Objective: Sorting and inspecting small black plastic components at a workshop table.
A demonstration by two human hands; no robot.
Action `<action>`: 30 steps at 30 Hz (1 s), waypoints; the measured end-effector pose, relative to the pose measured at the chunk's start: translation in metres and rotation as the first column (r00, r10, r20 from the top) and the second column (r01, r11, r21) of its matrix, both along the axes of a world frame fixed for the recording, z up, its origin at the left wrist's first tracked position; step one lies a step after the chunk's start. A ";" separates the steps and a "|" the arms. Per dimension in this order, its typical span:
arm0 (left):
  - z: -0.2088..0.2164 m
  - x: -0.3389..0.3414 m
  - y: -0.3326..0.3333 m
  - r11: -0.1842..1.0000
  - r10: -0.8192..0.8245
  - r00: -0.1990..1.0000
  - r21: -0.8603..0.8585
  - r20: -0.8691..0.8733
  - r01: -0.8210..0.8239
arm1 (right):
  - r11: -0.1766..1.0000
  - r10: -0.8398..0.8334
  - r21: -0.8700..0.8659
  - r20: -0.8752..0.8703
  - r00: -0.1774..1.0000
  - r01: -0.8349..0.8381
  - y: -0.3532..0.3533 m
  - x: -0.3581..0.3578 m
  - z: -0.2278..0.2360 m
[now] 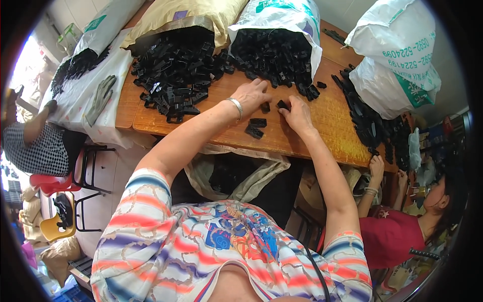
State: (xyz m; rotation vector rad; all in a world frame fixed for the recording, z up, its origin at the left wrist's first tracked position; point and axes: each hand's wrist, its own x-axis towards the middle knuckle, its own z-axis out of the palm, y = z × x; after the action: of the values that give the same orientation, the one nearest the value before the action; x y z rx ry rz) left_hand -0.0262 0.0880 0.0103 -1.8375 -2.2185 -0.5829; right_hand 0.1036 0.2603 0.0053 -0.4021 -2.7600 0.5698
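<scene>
Black and blocky, a small part (283,104) is clamped between the thumb and fingers of the right hand (298,117), over the middle of the table (329,136). Left hand (250,94): fingers bent above another dark piece (265,107); whether they grip it, I cannot tell. Two loose blocks (258,123) lie nearer. Far left, a heap (173,75) spills from a yellow sack (151,20); beside it, a white sack (302,25) holds more.

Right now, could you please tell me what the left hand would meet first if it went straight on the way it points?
Most likely the loose black parts at the mouth of the middle white sack, ahead of the left hand, though depth is hard to judge.
</scene>
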 end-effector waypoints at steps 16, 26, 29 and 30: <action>-0.025 0.001 -0.010 0.990 0.089 0.900 0.058 0.427 -0.125 | 0.971 0.237 0.054 -0.173 0.956 -0.231 -0.037 -0.008 -0.004; -0.019 0.009 -0.031 0.982 0.169 0.909 0.016 0.380 -0.189 | 0.910 0.288 0.296 0.052 0.956 -0.291 -0.046 -0.008 -0.010; -0.007 0.029 -0.073 0.950 0.175 0.940 0.200 0.293 -0.239 | 0.949 0.282 0.160 -0.043 0.958 -0.272 -0.039 0.003 0.001; -0.004 0.029 -0.097 0.924 0.238 0.946 0.249 0.221 -0.290 | 0.943 0.305 0.151 -0.048 0.951 -0.295 -0.041 0.004 0.002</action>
State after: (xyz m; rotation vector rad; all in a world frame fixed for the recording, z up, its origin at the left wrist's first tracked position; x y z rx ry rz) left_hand 0.0032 -0.0092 0.0059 -1.3647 -2.3057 -0.9893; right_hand 0.1080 0.2192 0.0071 0.0745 -2.7875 0.4409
